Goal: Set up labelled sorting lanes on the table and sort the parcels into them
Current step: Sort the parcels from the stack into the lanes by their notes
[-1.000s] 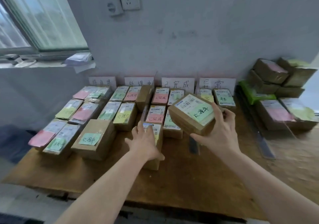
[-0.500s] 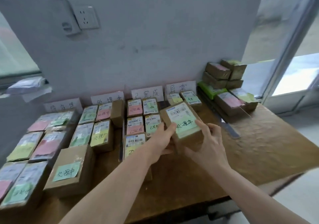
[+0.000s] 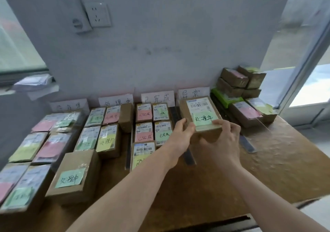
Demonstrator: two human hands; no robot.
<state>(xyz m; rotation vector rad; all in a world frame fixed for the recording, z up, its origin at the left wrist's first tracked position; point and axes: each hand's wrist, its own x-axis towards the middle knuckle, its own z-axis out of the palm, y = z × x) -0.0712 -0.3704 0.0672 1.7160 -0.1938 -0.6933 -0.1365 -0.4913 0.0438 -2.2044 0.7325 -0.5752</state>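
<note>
1 parcel (image 3: pixel 199 109): left hand (image 3: pixel 178 139), right hand (image 3: pixel 223 142)

Pale grey wall (image 3: pixel 178 44) with a white socket (image 3: pixel 97 14); left of the socket a daylit window (image 3: pixel 17 44), far right a glass door (image 3: pixel 307 81), below, a brown wooden table (image 3: pixel 267 169)

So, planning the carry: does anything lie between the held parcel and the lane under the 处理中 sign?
Yes. The parcel, gripped by the left hand and right hand, is in front of the rightmost sign. The 已完成 lane's parcels lie flat between it and the 处理中 sign. Held up, it could likely pass over them.
</note>
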